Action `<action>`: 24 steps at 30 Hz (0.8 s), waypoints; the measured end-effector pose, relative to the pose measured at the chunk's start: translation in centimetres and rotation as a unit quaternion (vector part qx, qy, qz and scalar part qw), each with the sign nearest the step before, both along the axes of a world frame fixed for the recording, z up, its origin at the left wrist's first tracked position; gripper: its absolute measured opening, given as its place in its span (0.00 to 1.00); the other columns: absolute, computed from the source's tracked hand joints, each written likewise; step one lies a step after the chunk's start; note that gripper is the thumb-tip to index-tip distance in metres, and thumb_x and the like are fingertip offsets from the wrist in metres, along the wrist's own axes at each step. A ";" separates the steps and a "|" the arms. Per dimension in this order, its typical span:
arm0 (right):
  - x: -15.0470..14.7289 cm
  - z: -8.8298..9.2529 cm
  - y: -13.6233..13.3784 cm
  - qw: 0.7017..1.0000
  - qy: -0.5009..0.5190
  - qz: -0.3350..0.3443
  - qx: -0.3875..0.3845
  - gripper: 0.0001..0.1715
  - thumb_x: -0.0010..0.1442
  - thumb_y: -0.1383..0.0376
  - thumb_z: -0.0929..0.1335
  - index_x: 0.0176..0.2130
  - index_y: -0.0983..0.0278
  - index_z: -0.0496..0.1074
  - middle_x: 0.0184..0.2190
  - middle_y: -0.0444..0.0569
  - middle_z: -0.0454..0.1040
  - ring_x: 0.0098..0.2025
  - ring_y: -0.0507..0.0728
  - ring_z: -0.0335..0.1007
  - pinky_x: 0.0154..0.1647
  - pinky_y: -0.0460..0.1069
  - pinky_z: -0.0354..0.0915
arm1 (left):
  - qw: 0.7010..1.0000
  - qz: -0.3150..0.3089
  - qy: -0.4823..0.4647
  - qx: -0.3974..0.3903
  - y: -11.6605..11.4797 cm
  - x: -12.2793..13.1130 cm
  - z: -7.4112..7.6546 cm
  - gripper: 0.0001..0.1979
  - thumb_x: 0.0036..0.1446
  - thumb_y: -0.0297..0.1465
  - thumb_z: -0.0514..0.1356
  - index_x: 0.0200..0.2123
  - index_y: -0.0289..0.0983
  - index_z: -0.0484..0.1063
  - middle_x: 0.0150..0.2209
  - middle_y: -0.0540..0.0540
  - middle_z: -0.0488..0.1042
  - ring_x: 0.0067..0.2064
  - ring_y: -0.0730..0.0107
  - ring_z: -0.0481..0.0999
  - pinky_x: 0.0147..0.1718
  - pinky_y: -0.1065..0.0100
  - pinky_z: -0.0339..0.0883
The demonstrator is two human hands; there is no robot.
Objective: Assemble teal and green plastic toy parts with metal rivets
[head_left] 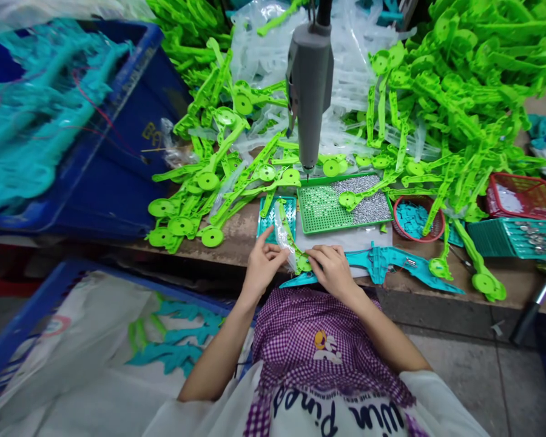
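At the table's front edge, my left hand [264, 262] pinches the side of a translucent plastic strip [282, 233], its index finger pointing up and away. My right hand [331, 266] has its fingers closed on the lower part of a bright green plastic arm [290, 238], which lies against the strip. Under and beside the right hand is a long turquoise plastic part [382, 264] with a pointed end. A small teal tray [262, 227] sits just behind the strip. Above, a grey electric screwdriver [308, 97] hangs with its bit down.
Behind my hands lies a green tray [316, 226] of small metal screws. To its right are a red basket [442, 227] of turquoise pieces, teal trays [491, 237] and a hammer [534, 303]. Green arms [473, 91] pile up behind. Blue crates [118, 164] stand left.
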State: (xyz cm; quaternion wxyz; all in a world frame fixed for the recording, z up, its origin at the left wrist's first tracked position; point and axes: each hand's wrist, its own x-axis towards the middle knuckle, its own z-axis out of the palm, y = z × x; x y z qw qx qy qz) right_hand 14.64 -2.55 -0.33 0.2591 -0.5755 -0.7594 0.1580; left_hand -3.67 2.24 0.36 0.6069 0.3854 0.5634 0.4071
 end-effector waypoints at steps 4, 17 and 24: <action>-0.4 0.7 1.0 0.999 -0.022 0.029 0.004 0.21 0.71 0.61 0.58 0.54 0.62 0.74 0.50 0.54 0.78 0.52 0.58 0.72 0.50 0.54 0.64 | 0.999 -0.044 0.012 0.005 0.4 -0.2 0.0 0.43 0.42 0.35 0.70 0.64 0.37 0.64 0.24 0.57 0.68 0.24 0.77 0.71 0.28 0.73 0.70; -1.8 0.6 2.8 0.984 -0.103 0.141 -0.042 0.28 0.72 0.56 0.55 0.66 0.59 0.60 0.66 0.49 0.64 0.66 0.59 0.62 0.62 0.60 0.63 | 0.804 -0.250 0.448 0.300 4.8 -3.3 0.6 0.21 0.66 0.39 0.51 0.56 0.38 0.73 0.52 0.38 0.75 0.50 0.55 0.75 0.51 0.55 0.70; -2.0 0.6 2.7 0.985 -0.093 0.139 -0.039 0.28 0.72 0.56 0.55 0.66 0.61 0.61 0.65 0.51 0.65 0.65 0.58 0.63 0.62 0.61 0.62 | 0.742 -0.276 0.494 0.359 6.5 -1.4 -1.5 0.23 0.68 0.34 0.45 0.60 0.33 0.67 0.64 0.35 0.65 0.58 0.51 0.71 0.57 0.49 0.65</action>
